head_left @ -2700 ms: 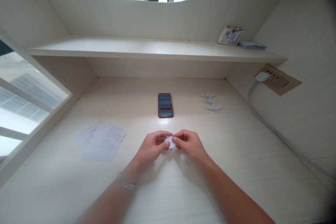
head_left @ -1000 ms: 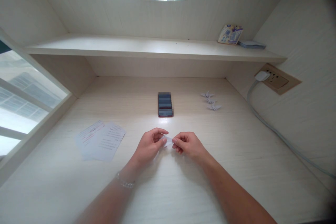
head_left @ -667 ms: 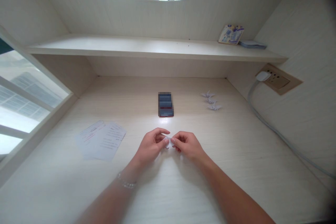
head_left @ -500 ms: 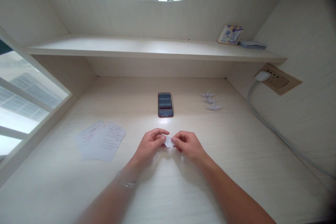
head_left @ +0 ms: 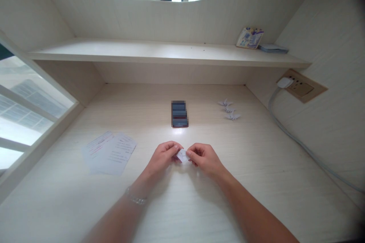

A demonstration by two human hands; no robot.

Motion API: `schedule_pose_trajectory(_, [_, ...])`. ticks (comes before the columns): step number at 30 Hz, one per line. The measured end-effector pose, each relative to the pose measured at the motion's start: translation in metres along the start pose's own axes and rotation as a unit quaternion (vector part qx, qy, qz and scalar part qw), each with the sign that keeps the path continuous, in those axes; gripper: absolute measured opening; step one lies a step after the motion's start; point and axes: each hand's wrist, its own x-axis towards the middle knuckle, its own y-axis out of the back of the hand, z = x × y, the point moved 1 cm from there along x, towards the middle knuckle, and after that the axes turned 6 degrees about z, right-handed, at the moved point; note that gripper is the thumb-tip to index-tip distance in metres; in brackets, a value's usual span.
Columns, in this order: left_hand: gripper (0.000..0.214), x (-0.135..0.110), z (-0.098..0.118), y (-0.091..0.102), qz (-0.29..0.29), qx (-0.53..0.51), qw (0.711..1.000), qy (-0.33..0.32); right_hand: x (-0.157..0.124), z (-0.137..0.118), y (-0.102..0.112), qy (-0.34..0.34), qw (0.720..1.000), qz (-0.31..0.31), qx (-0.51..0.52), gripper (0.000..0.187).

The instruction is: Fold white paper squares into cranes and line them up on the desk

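My left hand (head_left: pixel 163 158) and my right hand (head_left: pixel 203 157) meet over the middle of the pale wooden desk (head_left: pixel 256 174). Both pinch a small folded piece of white paper (head_left: pixel 181 155) between thumb and fingers, just above the desk. A silver bracelet (head_left: pixel 135 198) sits on my left wrist. Beyond the hands lies a dark phone (head_left: pixel 179 114). Three small folded paper cranes (head_left: pixel 229 109) stand in a row at the back right.
Printed paper slips (head_left: pixel 110 153) lie to the left. A shelf (head_left: pixel 159 52) runs above, with a colourful packet (head_left: pixel 250 38) and a flat blue thing (head_left: pixel 273 48) at its right end. On the right wall a white plug (head_left: pixel 285 82) sits in a socket (head_left: pixel 301 85), its cable (head_left: pixel 299 142) trailing forward.
The paper piece has been turned and refolded between my fingertips; my hands drew slightly apart, then closed in again. Nothing else on the desk has moved.
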Motion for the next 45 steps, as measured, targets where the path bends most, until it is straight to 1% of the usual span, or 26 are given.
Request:
schedule_pose_trajectory(2, [0.028, -0.001, 0.000, -0.001, -0.004, 0.027, 1.000, -0.012, 0.000, 0.000, 0.001, 0.001, 1.000, 0.003, -0.004, 0.019])
schedule_pose_trajectory(5, [0.024, -0.004, 0.002, -0.005, -0.004, 0.079, 0.996, -0.049, 0.000, 0.000, -0.001, 0.021, 1.000, 0.004, -0.018, 0.020])
schedule_pose_trajectory(7, [0.023, -0.005, 0.002, -0.006, 0.017, 0.114, 0.991, -0.073, 0.000, 0.001, -0.002, 0.025, 0.999, 0.000, -0.023, 0.021])
schedule_pose_trajectory(10, [0.022, -0.005, 0.002, -0.004, 0.054, 0.153, 0.982, -0.097, 0.001, 0.003, -0.002, -0.002, 1.000, -0.018, 0.002, 0.023])
schedule_pose_trajectory(13, [0.022, -0.003, 0.002, -0.003, 0.058, 0.134, 0.985, -0.091, 0.001, 0.003, -0.001, -0.021, 1.000, -0.015, 0.017, 0.023])
schedule_pose_trajectory(16, [0.023, -0.004, 0.004, -0.004, 0.029, 0.105, 0.992, -0.070, -0.001, 0.002, -0.001, -0.021, 1.000, -0.005, 0.006, 0.022])
schedule_pose_trajectory(18, [0.022, -0.005, 0.006, -0.005, 0.019, 0.118, 0.990, -0.070, -0.001, 0.002, -0.002, -0.021, 1.000, -0.010, 0.012, 0.023])
schedule_pose_trajectory(19, [0.022, -0.006, 0.007, -0.005, 0.022, 0.132, 0.988, -0.075, -0.001, 0.002, -0.002, -0.024, 0.999, -0.016, 0.022, 0.024])
schedule_pose_trajectory(22, [0.021, -0.006, 0.009, -0.002, 0.058, 0.153, 0.982, -0.092, 0.001, 0.003, 0.002, -0.037, 0.997, -0.029, 0.060, 0.027])
schedule_pose_trajectory(25, [0.020, -0.004, 0.007, 0.001, 0.091, 0.140, 0.982, -0.091, 0.006, 0.004, 0.008, -0.048, 0.995, 0.000, 0.083, 0.028])
schedule_pose_trajectory(28, [0.019, -0.004, 0.006, 0.003, 0.100, 0.138, 0.981, -0.094, 0.007, 0.005, 0.011, -0.058, 0.993, 0.028, 0.097, 0.029])
schedule_pose_trajectory(33, [0.020, -0.006, 0.006, -0.001, 0.078, 0.139, 0.983, -0.094, 0.004, 0.004, 0.001, -0.030, 0.998, -0.012, 0.058, 0.026])
schedule_pose_trajectory(38, [0.021, -0.006, 0.007, -0.003, 0.059, 0.125, 0.987, -0.081, 0.000, 0.001, 0.000, 0.002, 1.000, 0.015, 0.004, 0.020])
schedule_pose_trajectory(42, [0.020, -0.007, 0.009, -0.002, 0.070, 0.170, 0.977, -0.105, 0.000, 0.000, 0.002, 0.008, 1.000, 0.011, -0.025, 0.020])
schedule_pose_trajectory(45, [0.018, -0.010, 0.011, -0.003, 0.081, 0.217, 0.965, -0.125, -0.001, -0.003, 0.001, 0.048, 0.996, 0.015, -0.067, 0.017])
